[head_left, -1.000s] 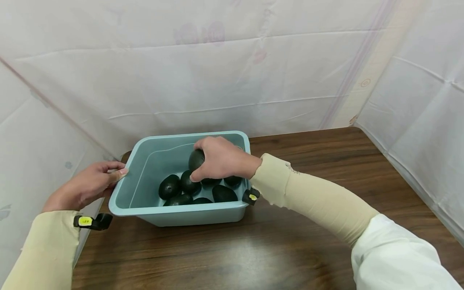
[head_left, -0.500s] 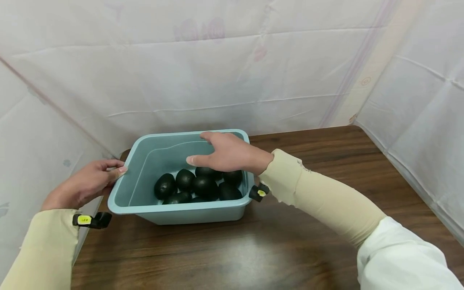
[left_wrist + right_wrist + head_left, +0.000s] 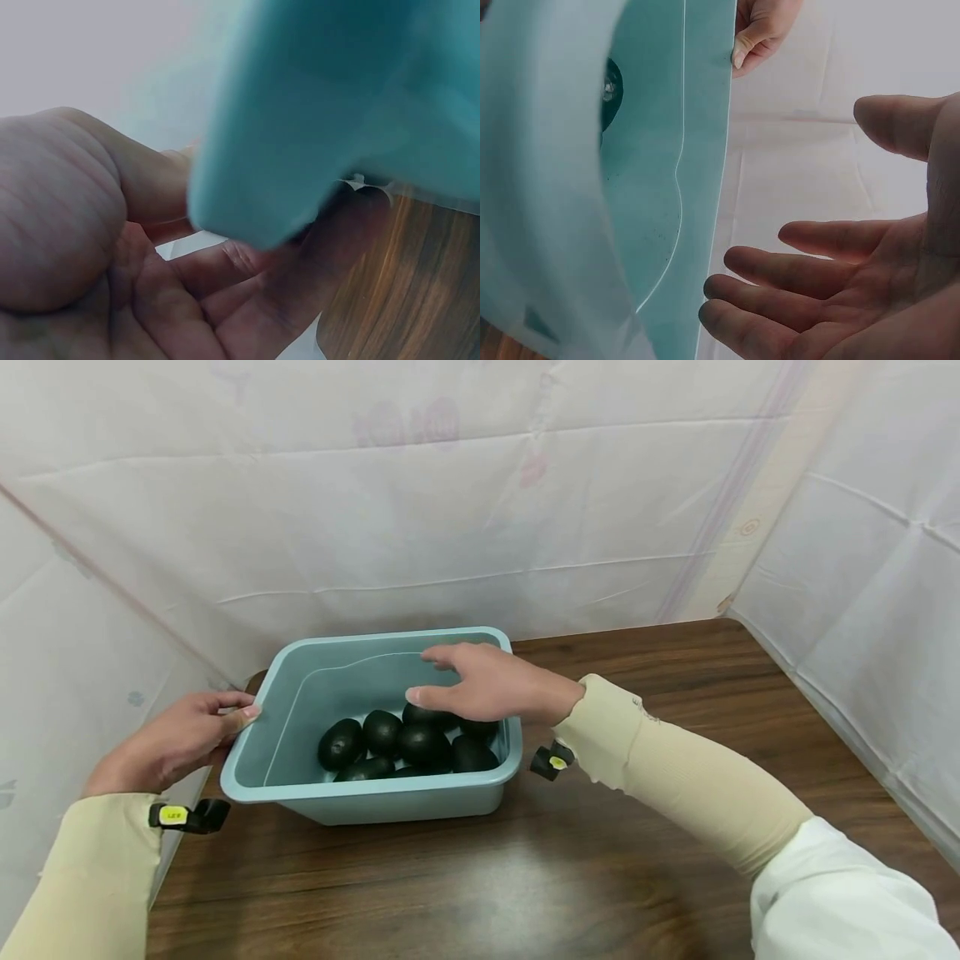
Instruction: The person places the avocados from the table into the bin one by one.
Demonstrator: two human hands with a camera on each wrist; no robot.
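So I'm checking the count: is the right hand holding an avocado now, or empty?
Empty. The right hand hovers open above the avocados in the tub, its palm bare.

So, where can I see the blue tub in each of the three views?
Head: the blue tub sits centre-left on the table.
Left wrist: its corner fills the upper right.
Right wrist: its wall fills the left side.
Shared landmark: the left hand gripping the tub's rim.

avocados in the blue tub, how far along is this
Done: a pile of avocados already lies in the tub. In hand: nothing; the right hand hovers open above them, while the left hand grips the tub's rim. Left: no avocados show on the table.
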